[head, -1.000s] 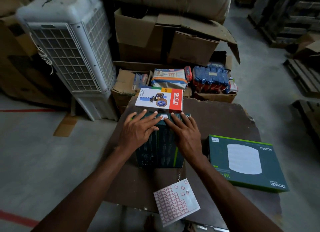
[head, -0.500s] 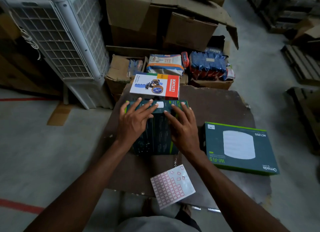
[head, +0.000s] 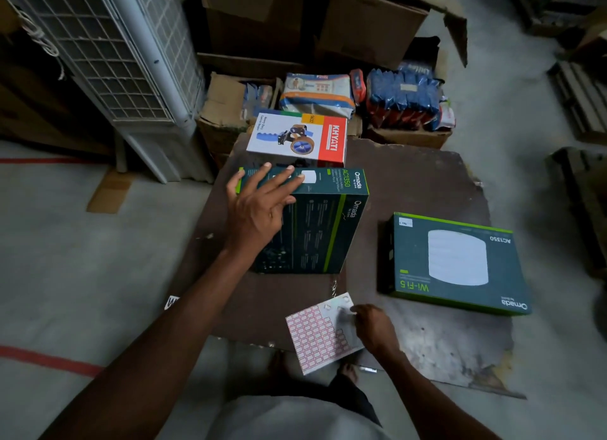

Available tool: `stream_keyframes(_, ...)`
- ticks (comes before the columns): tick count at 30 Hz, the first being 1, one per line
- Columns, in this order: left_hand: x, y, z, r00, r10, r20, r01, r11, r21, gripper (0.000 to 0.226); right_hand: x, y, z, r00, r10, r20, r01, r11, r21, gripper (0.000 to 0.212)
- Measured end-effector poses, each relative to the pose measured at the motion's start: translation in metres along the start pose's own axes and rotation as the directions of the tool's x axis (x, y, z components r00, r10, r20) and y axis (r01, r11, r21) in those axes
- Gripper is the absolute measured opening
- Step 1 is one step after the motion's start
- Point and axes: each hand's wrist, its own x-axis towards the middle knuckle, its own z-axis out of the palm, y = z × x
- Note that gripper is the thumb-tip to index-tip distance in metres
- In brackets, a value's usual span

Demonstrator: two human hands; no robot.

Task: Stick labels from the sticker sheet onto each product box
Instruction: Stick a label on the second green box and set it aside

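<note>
**R hand at sheet, L hand on box**

Sticker sheet (head: 323,336) lies at 6 o'clock on board (head: 427,183). Right hand (head: 372,328) fingertips bunched, touching sheet's upper right; pinch or not, can't tell. Left hand (head: 259,203), fingers spread flat, rests on upright Omada box (head: 325,229), center. Second Omada box (head: 456,262) flat at 3 o'clock; Khyati box (head: 297,139) at 12.

I see my left hand (head: 259,203) at frame centre, fingers spread flat on the standing dark green Omada box (head: 315,223); a white label (head: 308,177) sits on its top edge by the fingertips; my right hand (head: 372,328), lower centre, touches the sticker sheet (head: 320,336) on the brown board (head: 410,183); a second Omada box (head: 460,262) lies flat at right; a white Khyati box (head: 297,139) stands above centre.
</note>
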Motion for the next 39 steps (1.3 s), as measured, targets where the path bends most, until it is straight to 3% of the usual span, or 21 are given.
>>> stream_keyframes(15, -0.004, 0.001, -0.002, 1.0, 0.007, -0.022, -0.007, 1.0, -0.005, 0.047, 0.0, -0.009, 0.006, 0.997, -0.078, -0.012, 0.072, 0.967, -0.246, 0.015)
stream_keyframes(30, -0.004, 0.0, -0.001, 0.999, 0.012, -0.037, -0.013, 0.999, -0.033, 0.046, -0.001, 0.002, 0.009, 0.992, -0.112, -0.062, 0.097, 0.973, -0.209, 0.015)
stream_keyframes(39, -0.007, -0.001, 0.0, 0.999, 0.014, -0.05, -0.015, 1.0, -0.022, 0.045, -0.009, -0.002, -0.005, 0.994, -0.1, -0.034, 0.098, 0.993, -0.073, 0.014)
